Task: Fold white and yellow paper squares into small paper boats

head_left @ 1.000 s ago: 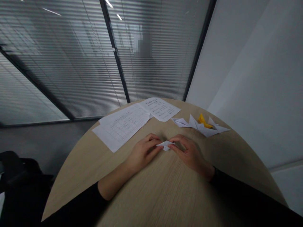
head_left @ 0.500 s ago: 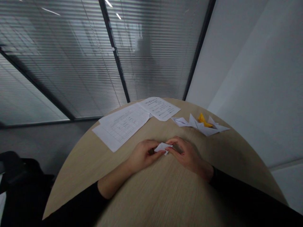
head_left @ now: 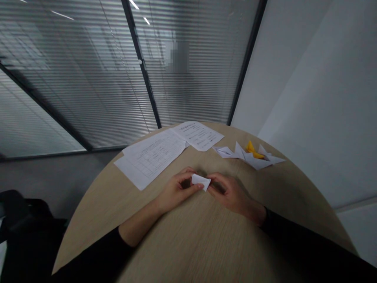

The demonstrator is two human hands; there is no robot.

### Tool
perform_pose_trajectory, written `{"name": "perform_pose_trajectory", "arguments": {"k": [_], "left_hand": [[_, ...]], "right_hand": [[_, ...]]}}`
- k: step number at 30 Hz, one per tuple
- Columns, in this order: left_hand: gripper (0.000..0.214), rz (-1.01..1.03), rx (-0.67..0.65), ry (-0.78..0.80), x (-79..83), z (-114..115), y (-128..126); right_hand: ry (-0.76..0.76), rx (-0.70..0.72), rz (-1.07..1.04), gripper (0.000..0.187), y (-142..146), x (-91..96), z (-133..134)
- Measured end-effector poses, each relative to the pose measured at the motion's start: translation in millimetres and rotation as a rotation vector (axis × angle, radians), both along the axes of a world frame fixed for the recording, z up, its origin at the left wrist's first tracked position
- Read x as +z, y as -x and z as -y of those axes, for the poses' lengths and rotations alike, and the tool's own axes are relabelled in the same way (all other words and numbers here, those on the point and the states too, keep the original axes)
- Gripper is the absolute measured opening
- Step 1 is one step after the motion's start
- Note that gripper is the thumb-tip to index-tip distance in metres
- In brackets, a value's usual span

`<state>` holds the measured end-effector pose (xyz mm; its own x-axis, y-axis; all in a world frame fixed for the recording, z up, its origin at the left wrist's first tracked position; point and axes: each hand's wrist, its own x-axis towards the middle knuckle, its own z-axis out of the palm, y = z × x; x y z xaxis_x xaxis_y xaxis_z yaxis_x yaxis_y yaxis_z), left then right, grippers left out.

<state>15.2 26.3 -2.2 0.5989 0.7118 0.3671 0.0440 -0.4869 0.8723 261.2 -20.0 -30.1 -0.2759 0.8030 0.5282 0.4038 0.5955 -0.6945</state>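
A small folded white paper piece is held just above the round wooden table, near its middle. My left hand pinches its left side with thumb and fingers. My right hand pinches its right tip. Both hands rest close together, fingers curled, with dark sleeves on both forearms.
Two printed sheets lie at the table's far left, one behind the other. A cluster of folded white paper shapes with a yellow one sits at the far right. Glass with blinds and a white wall stand behind. A dark chair is at left.
The paper piece has been turned and raised a little between my fingers; it now shows a flatter white face. Both hands stayed in place on the table.
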Motion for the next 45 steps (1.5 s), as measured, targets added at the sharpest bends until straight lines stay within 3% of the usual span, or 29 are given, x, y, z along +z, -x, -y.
{"name": "perform_pose_trajectory", "arguments": {"k": [6,10,13,19,27,34,38,45], "left_hand": [[0.03,-0.111,0.149,-0.075,1.8,11.8,-3.2],[0.061,-0.218,0.306,-0.165,-0.4,20.4,-3.5],[0.053,-0.33,0.375,-0.266,-3.6,23.1,-4.6],[0.053,-0.431,0.399,-0.399,-7.3,24.4,-9.5],[0.05,-0.495,0.424,-0.42,-10.8,28.0,-14.8],[0.042,-0.524,0.431,-0.441,-10.4,26.9,-12.0],[0.049,-0.432,0.389,-0.388,-9.0,22.9,-6.6],[0.055,-0.097,0.22,-0.033,-4.8,14.8,3.0]], "right_hand": [[-0.087,-0.163,0.023,0.011,-1.1,-1.0,1.4],[-0.165,-0.182,0.106,0.012,-1.0,-1.6,4.0],[-0.223,-0.208,0.177,0.013,-0.2,-2.3,4.6],[-0.361,-0.184,0.278,0.017,3.1,1.1,3.9],[-0.428,-0.173,0.419,0.017,7.3,3.6,4.5],[-0.464,-0.207,0.422,0.021,12.5,0.8,2.7],[-0.386,-0.187,0.302,0.024,7.9,2.3,0.1],[-0.079,-0.155,0.014,0.012,0.4,1.6,-7.4]]}}
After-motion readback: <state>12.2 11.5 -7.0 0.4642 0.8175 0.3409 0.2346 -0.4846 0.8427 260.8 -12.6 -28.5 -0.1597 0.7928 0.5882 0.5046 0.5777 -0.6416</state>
